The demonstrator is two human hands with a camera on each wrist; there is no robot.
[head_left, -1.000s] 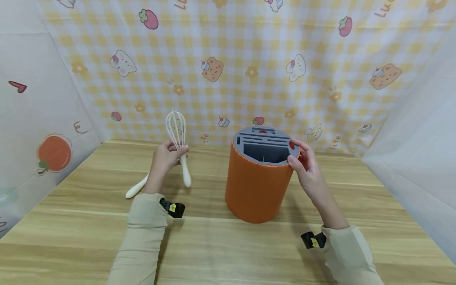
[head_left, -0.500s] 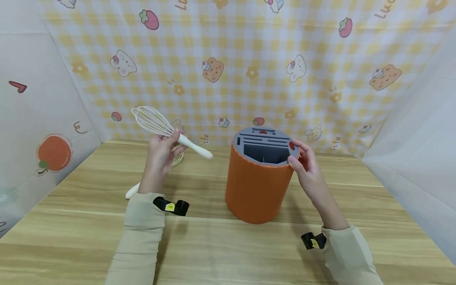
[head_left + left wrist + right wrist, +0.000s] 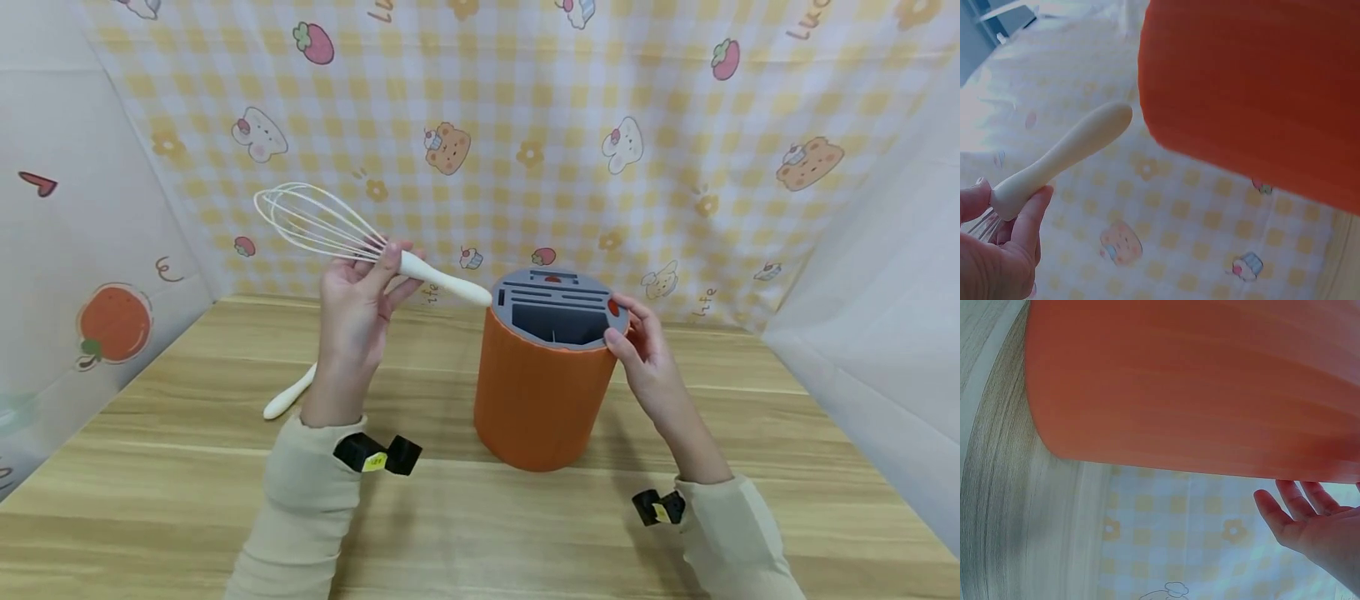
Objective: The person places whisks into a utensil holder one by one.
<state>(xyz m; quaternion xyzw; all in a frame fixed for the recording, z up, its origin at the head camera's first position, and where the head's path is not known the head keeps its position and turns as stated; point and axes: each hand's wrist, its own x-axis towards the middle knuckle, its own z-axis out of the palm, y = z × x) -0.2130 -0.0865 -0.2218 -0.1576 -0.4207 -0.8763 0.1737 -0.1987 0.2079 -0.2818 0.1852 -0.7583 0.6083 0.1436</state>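
My left hand [image 3: 352,312] pinches a white whisk [image 3: 446,280] where the wires meet the handle. The whisk lies aslant above the table, wire loops up to the left. Its handle end overlaps the left rim of an orange round knife block [image 3: 540,400] in the head view; from the left wrist, a small gap shows between them. The block stands upright, with a grey slotted top [image 3: 551,292] and one large opening. At its right rim, my right hand [image 3: 648,358] holds on, thumb in front and fingers at the side.
A second white handle [image 3: 288,396] lies on the wooden table [image 3: 442,517] at the left, its far end hidden behind my left wrist. Behind the table hangs a yellow checked cloth [image 3: 517,192]; white cloth [image 3: 75,225] hangs at the sides.
My left hand has risen and moved right, turning the whisk from nearly upright to aslant, its handle now toward the block. The right hand and the knife block have stayed in place.
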